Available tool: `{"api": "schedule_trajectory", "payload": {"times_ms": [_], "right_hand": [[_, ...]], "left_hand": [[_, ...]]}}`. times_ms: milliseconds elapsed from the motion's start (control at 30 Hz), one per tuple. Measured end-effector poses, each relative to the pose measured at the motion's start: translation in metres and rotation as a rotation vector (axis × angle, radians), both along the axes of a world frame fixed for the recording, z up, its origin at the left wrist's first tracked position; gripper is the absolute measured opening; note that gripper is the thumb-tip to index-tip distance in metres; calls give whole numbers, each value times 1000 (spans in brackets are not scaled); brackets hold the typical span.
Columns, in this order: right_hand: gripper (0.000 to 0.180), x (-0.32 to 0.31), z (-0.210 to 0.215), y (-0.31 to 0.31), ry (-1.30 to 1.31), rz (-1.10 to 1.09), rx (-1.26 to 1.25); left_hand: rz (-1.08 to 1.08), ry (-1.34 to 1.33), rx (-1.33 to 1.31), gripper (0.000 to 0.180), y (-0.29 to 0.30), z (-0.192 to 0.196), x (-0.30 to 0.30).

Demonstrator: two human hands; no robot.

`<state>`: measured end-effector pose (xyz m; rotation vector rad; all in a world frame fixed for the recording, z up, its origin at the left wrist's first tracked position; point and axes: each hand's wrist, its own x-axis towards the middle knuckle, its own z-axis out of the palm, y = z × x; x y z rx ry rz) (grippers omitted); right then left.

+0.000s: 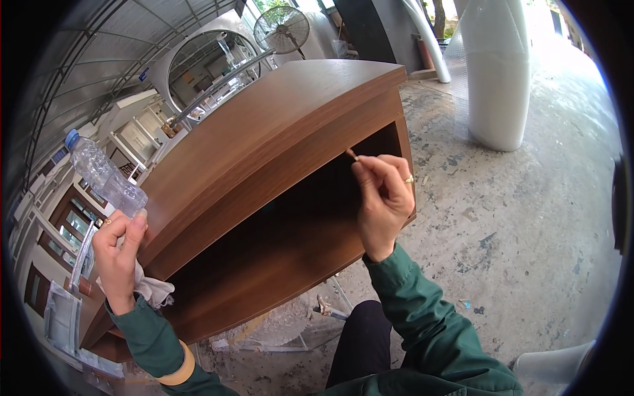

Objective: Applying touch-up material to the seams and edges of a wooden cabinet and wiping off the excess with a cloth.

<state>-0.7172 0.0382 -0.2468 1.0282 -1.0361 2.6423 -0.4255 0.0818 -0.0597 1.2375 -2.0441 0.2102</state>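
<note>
A brown wood-grain cabinet with a curved top edge and a dark open compartment stands before me. At its left end my left hand is closed, with a crumpled pale cloth hanging from beneath it. A clear plastic bottle with a blue cap rises just behind those fingers; whether they touch it I cannot tell. My right hand, in front of the compartment opening, pinches a short thin brown stick between thumb and fingers. The stick's tip is close to the upper rim of the opening.
Around my left sleeve sits a tan tape roll. A tall bubble-wrap roll stands on the stained concrete floor at right. A round mirror and a fan are behind the cabinet. At lower right lies a whitish cylinder.
</note>
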Motion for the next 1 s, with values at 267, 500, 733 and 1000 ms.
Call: {"api": "schedule_trajectory", "payload": {"times_ms": [267, 500, 733, 1000], "right_hand": [[10, -8, 4, 0, -48, -26, -7], [14, 12, 0, 1, 27, 44, 6], [15, 18, 0, 7, 47, 84, -9], [14, 19, 2, 2, 24, 82, -12]], "left_hand": [[-37, 41, -53, 38, -2, -3, 1], [-36, 25, -92, 38, -1, -3, -1], [-14, 12, -102, 38, 1, -4, -2], [-12, 16, -98, 39, 1, -3, -4]]}}
